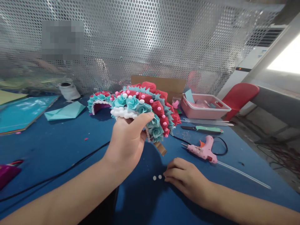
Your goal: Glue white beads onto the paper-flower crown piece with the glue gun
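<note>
My left hand [127,140] grips an arched paper-flower craft [145,100] by its underside and holds it above the table. Rows of red and teal paper flowers cover it, with pink and white beads and a white beaded edge; a brown cardboard tab [160,148] sticks out below. Low over the tabletop, my right hand [185,176] has its thumb and fingers pinched together. Whatever lies between those fingertips is too small to make out. Just left of them, two small white discs [157,177] rest on the blue table [138,193].
On the right lie a pink glue gun [202,150] with a clear glue stick, a green-handled utility knife [203,128] and a pink basket [205,107]. Another flower arch [99,101] stands behind. A black cable [77,164] crosses the left, near folded teal paper [65,112].
</note>
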A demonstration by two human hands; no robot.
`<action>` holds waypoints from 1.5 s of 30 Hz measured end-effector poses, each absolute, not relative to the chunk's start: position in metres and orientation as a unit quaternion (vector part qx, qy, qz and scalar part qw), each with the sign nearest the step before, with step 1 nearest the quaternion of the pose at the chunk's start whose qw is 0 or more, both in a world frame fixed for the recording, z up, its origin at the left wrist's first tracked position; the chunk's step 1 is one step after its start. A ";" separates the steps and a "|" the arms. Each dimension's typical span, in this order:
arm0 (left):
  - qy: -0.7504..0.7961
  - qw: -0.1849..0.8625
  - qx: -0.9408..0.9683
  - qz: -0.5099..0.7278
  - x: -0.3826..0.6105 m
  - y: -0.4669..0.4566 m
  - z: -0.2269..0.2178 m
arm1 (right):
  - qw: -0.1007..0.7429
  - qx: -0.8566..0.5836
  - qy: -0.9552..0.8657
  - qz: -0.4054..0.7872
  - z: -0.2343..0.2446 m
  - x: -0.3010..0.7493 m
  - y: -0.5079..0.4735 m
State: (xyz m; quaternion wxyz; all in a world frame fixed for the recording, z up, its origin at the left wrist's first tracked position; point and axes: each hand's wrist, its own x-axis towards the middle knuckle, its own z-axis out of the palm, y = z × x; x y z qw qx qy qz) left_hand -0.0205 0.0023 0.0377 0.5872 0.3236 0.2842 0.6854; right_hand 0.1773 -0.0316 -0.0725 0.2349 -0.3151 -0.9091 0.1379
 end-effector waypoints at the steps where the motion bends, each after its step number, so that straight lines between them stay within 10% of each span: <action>1: 0.284 0.588 0.327 0.683 -0.020 0.002 0.038 | 0.253 -0.308 -0.907 0.135 -0.070 0.176 -0.031; 16: 0.266 0.623 0.351 0.646 -0.012 -0.009 0.038 | 0.496 -0.271 -0.813 -0.143 0.070 0.145 -0.021; 45: 0.203 0.638 0.370 0.644 -0.013 -0.008 0.036 | 0.450 -0.242 -0.838 -0.192 0.056 0.134 0.005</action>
